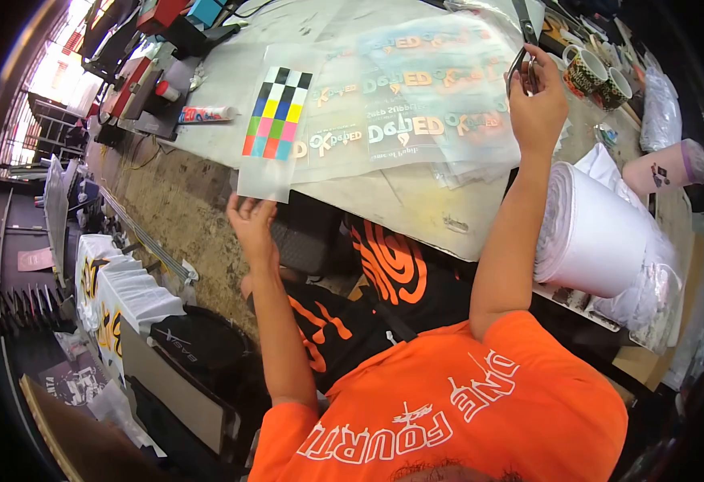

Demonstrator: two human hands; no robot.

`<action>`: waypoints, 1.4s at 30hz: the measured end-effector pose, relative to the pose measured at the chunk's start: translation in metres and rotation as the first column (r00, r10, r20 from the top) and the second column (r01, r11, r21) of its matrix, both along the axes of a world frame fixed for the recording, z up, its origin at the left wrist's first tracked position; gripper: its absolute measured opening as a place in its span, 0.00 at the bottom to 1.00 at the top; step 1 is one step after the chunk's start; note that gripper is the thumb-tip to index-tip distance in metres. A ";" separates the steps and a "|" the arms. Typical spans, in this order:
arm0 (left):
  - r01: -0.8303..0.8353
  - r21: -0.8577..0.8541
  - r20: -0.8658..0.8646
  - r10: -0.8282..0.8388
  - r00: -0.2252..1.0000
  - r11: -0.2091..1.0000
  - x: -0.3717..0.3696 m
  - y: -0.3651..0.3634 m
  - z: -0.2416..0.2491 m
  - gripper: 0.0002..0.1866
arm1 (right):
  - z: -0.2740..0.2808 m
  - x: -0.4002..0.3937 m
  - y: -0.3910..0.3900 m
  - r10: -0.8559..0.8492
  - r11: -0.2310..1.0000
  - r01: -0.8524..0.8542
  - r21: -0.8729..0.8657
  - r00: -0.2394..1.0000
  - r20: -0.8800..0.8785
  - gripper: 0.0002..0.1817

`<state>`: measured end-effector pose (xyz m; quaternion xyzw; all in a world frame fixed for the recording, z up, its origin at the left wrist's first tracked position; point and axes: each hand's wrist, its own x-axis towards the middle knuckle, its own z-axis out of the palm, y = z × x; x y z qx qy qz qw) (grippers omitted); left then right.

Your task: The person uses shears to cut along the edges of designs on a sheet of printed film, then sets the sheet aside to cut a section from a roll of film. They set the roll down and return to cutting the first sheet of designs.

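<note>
My left hand (253, 221) pinches the lower end of a translucent film strip (265, 186) at the table's near edge. The strip carries a checkered colour pattern (276, 116) of black, white, yellow, blue, pink, green, red and cyan blocks. In my right hand (540, 100), raised over the table's right side, are dark-handled scissors (525, 36) with the blades pointing away from me. Between my hands lies a large translucent printed film sheet (344, 149), with repeated lettering. More printed film (468, 173) lies around its right end.
A large white roll (589, 233) stands right of my right forearm, beside a pink tumbler (667, 167). Patterned mugs (583, 74) are at the back right. A tube (207, 114) and red-and-black equipment (131, 87) sit at the left. The table's near edge (392, 221) runs before my lap.
</note>
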<state>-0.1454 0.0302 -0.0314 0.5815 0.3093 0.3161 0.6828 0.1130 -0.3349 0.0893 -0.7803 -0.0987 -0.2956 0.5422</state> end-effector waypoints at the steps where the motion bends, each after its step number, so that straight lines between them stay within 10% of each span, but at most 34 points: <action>1: -0.052 0.143 -0.004 0.053 0.999 0.988 0.005 -0.001 0.002 0.49 | 0.005 -0.008 0.002 0.025 0.999 -0.023 0.046 0.999 -0.037 0.24; 6: -0.124 0.671 -0.095 0.251 0.963 0.731 0.018 0.012 0.024 0.39 | -0.006 -0.076 0.025 0.453 0.875 -0.390 0.285 0.869 -0.201 0.29; 11: -0.168 0.384 -0.004 0.183 0.983 0.908 0.012 0.036 0.009 0.09 | -0.042 -0.135 0.017 0.540 0.839 -0.482 0.253 0.684 -0.490 0.33; 16: -0.256 -0.167 0.110 0.276 0.955 0.952 -0.033 0.001 0.005 0.10 | -0.046 -0.165 -0.013 0.444 0.886 -0.412 0.212 0.629 -0.638 0.32; 21: 0.140 -0.633 0.280 0.056 0.958 0.761 -0.057 -0.029 -0.033 0.19 | -0.034 -0.181 -0.024 0.438 0.893 -0.367 0.260 0.578 -0.688 0.30; 28: 0.419 -0.570 0.304 -0.292 0.907 0.707 -0.013 -0.086 -0.002 0.21 | -0.027 -0.216 -0.040 0.701 0.672 -0.589 0.449 0.311 -0.642 0.36; 42: 0.268 -0.433 -0.027 -0.310 0.950 0.860 0.013 -0.129 0.031 0.14 | -0.024 -0.249 -0.057 0.619 0.594 -0.744 0.306 0.179 -0.765 0.35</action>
